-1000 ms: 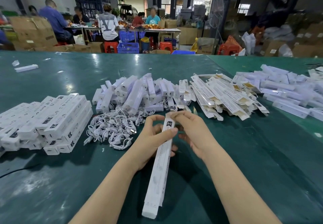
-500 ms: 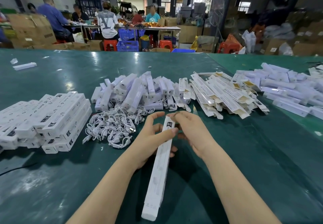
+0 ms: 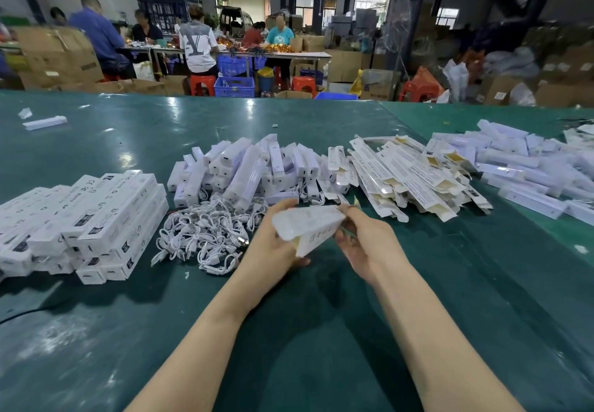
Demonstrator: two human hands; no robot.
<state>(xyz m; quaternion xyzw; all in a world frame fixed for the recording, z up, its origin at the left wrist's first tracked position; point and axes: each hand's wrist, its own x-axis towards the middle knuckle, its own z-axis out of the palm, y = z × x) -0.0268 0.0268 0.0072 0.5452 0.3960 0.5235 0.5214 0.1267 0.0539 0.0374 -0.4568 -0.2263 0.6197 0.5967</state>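
Note:
A long white box [image 3: 310,227] is blurred with motion above the green table [image 3: 321,331], turned crosswise between both hands. My left hand [image 3: 273,247] grips its left part, fingers curled round it. At the box's right end, my right hand [image 3: 366,244] holds it with curled fingers. The far end of the box is hidden behind my hands.
A stack of closed white boxes [image 3: 86,222] lies at the left. A heap of coiled white cables [image 3: 205,235] sits beside my left hand. Behind it lie white devices [image 3: 244,170], flat unfolded cartons [image 3: 405,177] and more white boxes [image 3: 527,167] at the right. People work at far tables.
The box pointed lengthwise toward me with its near end low. Now both hands have swung it up and crosswise, and it blurs.

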